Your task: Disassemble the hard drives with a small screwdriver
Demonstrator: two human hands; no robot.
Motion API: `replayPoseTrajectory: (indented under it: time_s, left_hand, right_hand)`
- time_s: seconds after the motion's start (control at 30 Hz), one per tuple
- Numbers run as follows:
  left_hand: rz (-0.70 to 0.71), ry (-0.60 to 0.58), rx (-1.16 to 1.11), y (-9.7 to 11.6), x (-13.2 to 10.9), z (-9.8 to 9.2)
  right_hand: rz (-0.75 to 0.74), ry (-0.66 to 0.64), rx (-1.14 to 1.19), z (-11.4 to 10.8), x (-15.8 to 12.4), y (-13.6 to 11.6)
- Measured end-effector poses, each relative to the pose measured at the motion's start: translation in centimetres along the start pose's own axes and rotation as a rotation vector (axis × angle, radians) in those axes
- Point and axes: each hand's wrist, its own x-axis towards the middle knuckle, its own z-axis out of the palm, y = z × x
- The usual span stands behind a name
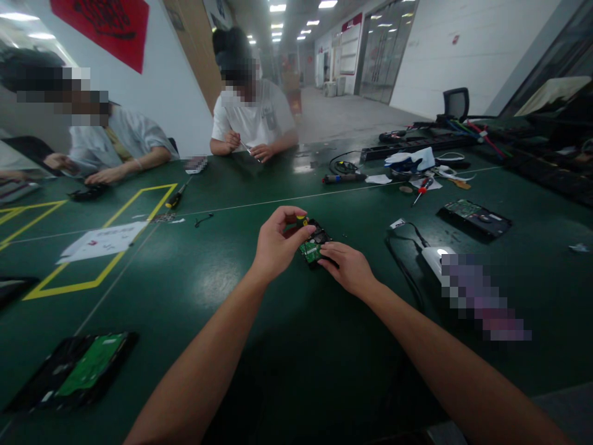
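In front of me on the green table lies a small black hard drive point(309, 251) with a green circuit board showing. My left hand point(277, 245) is closed, thumb and fingers pinching the yellow and black handle of a screwdriver point(302, 220) above the drive. The screwdriver's tip is hard to make out against the dark parts. My right hand point(348, 267) grips the drive's near right edge, fingertips resting on its board. Part of the drive is hidden by both hands.
Another drive point(475, 219) lies at right, beyond a white device with a cable point(435, 262). A larger green-board unit point(92, 364) sits near left. A red screwdriver point(421, 190), a yellow-black screwdriver point(176, 196) and paper point(102, 241) lie farther off. Two people point(252, 117) work across the table.
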Motion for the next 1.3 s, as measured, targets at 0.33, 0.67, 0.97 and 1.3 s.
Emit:
replayPoseTrajectory:
  time_s: [0.33,0.67,0.97,1.3]
  left_hand:
    - [0.012,-0.032,0.036,0.28,0.11,-0.02]
    - [0.037,-0.056,0.068,0.05,0.25,-0.47]
    - [0.042,-0.093,0.094,-0.11,0.1,-0.52]
    - [0.111,0.027,0.231,0.24,0.23,-0.78]
  right_hand:
    - [0.011,0.007,-0.003,-0.04,-0.11,-0.06]
    - [0.002,0.01,0.007,-0.07,0.04,-0.03]
    - [0.008,0.001,-0.018,0.1,-0.03,0.1]
    - [-0.002,-0.005,-0.015,-0.11,0.05,-0.01]
